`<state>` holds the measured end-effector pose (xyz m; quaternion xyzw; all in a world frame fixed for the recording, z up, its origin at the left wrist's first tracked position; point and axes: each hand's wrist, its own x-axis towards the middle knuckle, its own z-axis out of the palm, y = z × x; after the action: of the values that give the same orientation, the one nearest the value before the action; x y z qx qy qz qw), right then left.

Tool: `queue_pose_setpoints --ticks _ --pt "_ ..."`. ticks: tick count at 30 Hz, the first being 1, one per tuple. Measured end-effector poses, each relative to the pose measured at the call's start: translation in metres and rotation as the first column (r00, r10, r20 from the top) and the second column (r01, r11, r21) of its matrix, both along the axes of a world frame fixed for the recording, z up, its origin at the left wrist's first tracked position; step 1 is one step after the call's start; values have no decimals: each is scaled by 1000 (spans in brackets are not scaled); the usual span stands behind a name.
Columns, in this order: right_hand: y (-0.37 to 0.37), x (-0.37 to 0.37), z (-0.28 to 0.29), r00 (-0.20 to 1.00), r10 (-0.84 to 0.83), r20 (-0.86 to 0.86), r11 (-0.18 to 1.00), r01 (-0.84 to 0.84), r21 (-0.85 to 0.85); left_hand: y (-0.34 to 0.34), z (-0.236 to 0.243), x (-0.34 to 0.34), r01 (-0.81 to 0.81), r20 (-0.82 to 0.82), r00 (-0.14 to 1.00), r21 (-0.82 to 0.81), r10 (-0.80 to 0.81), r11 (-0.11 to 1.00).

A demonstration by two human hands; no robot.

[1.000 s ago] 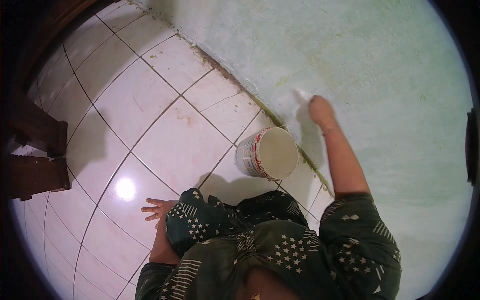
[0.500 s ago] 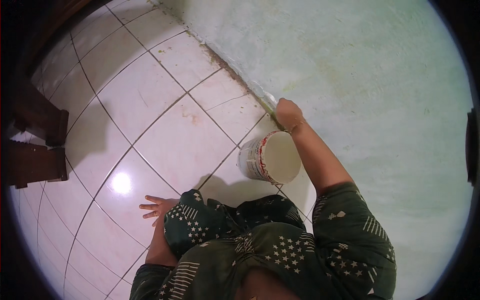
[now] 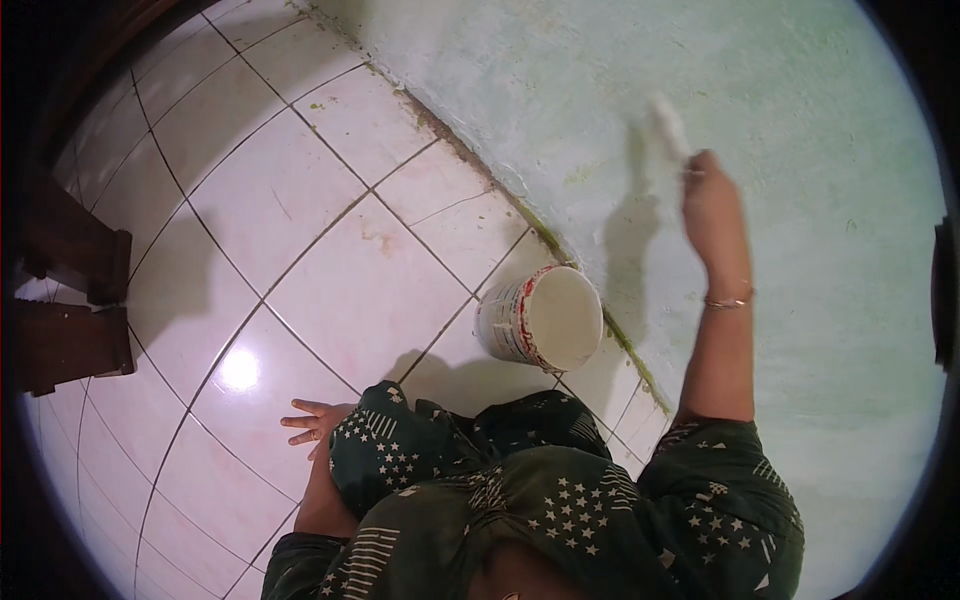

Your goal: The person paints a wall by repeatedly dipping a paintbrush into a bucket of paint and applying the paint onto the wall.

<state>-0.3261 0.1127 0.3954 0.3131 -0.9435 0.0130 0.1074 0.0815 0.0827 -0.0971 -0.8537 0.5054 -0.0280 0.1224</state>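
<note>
Right hand (image 3: 715,225) closed round blurred, white, brush-like tool (image 3: 668,128), near pale-green plastered wall (image 3: 810,250). Left hand (image 3: 318,422) well apart, fingers spread beside knee (image 3: 375,440). White cylindrical bucket (image 3: 505,320) on pale floor tiles (image 3: 350,270). Wall coat seemingly patchy; green bottom strip (image 3: 550,240) apparently left uncovered.

Moderate indoor light, glare and motion blur

White hot spot (image 3: 239,370) on floor tiles (image 3: 335,285), left. Soft shadow (image 3: 628,240) on green wall (image 3: 820,230), left of right forearm (image 3: 722,360). White tool (image 3: 667,128) and right hand (image 3: 714,215) motion-smeared; bucket (image 3: 505,322) fairly sharp. Wooden legs (image 3: 75,255) at left sink into dark. Tile lines bow toward edges; black fisheye vignette, bluish fringe.
</note>
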Motion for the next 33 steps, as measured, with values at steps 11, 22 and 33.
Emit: queue_pose_setpoints --ticks 11,22,33 --pt "-1 -96 -194 969 -105 224 946 28 324 -10 42 -33 -18 77 997 291 -5 957" --pt "45 -4 44 979 -137 -149 986 121 -111 0 -12 -5 -17 230 973 223 -36 975" --pt "73 -57 -174 949 -212 233 910 105 402 -5 -14 -9 81 86 994 -155 -69 985"
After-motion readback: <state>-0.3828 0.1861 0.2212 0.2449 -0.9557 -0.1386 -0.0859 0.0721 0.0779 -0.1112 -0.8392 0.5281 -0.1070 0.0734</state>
